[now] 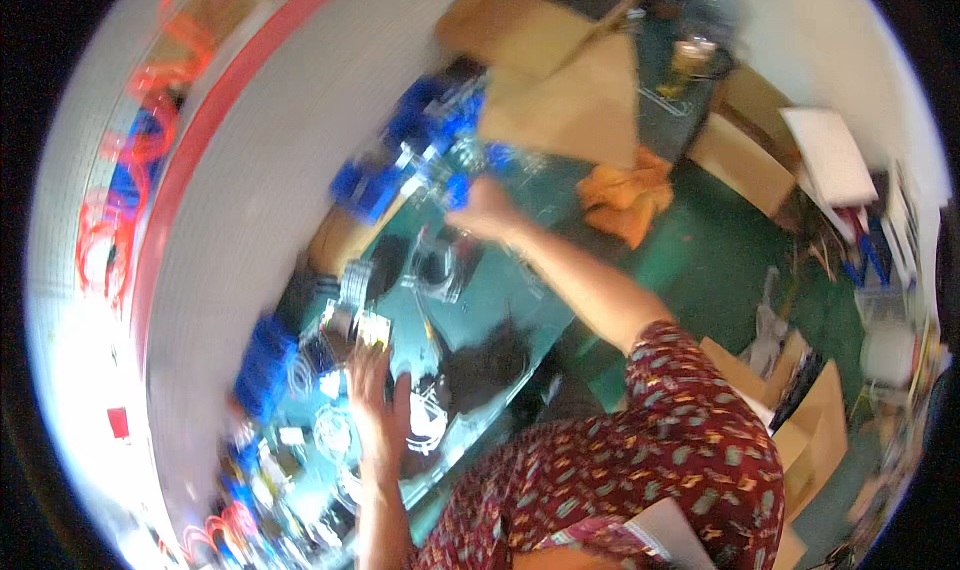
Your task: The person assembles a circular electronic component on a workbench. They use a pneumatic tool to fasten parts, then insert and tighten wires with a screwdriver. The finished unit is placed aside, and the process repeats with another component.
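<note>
Over the green work table (480, 295), my left hand (372, 385) stretches its fingers forward with the thumb held apart. Its fingertips are at a small pale, yellowish piece (374, 328); whether they touch it is unclear. My right hand (485, 212) reaches far across to a small blue item (457, 191) beside blue parts bins (368, 192). Motion smears its fingers, so any grip is hidden. Between the hands lies a clear plastic-looking part (435, 270), with a thin tool with a yellowish handle (428, 325) near it.
An open cardboard box (560, 90) stands at the far end, and an orange cloth (628, 198) lies right of my right forearm. Blue bins (264, 365) and coiled pale tubing (333, 432) sit at the left. More cardboard (745, 160) stands at the right.
</note>
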